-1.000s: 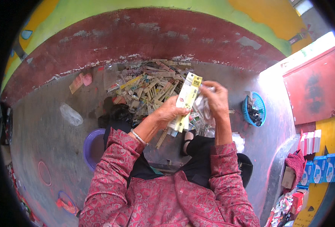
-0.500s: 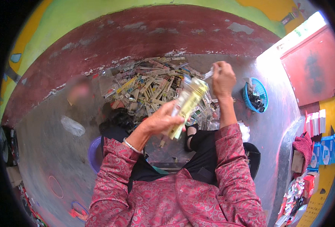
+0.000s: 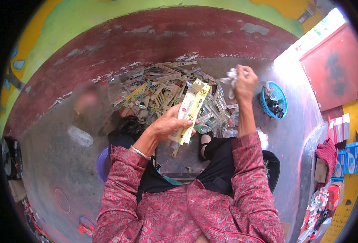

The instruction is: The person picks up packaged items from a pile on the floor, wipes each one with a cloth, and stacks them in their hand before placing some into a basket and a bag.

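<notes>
Head view: I see the left hand (image 3: 168, 123) gripping long, flat yellow-and-white packets (image 3: 196, 109) below their middle, upper ends slanting free before a heap of flat packets (image 3: 156, 90) near the grey concrete floor's (image 3: 57, 158) far edge; rightward, crumpled whitish film (image 3: 230, 78) pokes from the right hand's (image 3: 246, 84) closed fingers.

On the grey floor (image 3: 77, 178), a heap of flat packets (image 3: 158, 91) lies beyond the left hand (image 3: 170, 123). A blue basket (image 3: 280, 93) stands right of the right hand (image 3: 245, 84); a clear bag (image 3: 80, 136) lies left of the left.

Pkts (image 3: 171, 96) on flr (image 3: 79, 174), basket (image 3: 283, 97) R, tub (image 3: 102, 164) L
</notes>
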The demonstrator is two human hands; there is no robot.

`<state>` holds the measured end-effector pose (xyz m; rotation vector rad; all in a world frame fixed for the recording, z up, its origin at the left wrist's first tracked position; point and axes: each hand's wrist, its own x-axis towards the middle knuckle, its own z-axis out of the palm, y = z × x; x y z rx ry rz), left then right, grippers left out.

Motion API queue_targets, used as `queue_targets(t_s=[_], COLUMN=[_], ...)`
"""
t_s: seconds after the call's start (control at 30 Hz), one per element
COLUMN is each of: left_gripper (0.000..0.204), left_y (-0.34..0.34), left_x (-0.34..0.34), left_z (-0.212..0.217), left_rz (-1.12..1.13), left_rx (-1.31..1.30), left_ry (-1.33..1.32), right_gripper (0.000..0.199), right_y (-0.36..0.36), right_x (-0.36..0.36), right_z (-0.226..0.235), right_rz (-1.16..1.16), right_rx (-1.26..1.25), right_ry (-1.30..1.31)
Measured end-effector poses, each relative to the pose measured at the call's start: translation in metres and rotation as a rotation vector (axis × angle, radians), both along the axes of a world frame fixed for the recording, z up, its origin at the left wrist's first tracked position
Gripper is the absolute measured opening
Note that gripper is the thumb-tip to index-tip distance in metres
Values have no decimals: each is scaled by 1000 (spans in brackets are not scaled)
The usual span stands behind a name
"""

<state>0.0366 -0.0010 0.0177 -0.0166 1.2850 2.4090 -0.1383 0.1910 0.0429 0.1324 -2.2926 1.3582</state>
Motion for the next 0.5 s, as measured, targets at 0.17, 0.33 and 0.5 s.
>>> queue_targets(t_s=[0.17, 0.33, 0.5], left_gripper=[47, 46, 49], left_y=[0, 7, 6], left_x=[-8, -6, 0], left_z=[-9, -15, -2], left_rz=[74, 15, 45], left_rx=[-9, -221, -144], left_ry=[-75, 131, 132], right_gripper=[23, 15, 20], right_y=[-18, -67, -29], right_x=[48, 85, 18], right_z=[23, -1, -9], right_rz=[132, 485, -32], right_rx=[-99, 480, 610], right_ry=[-53, 357, 137])
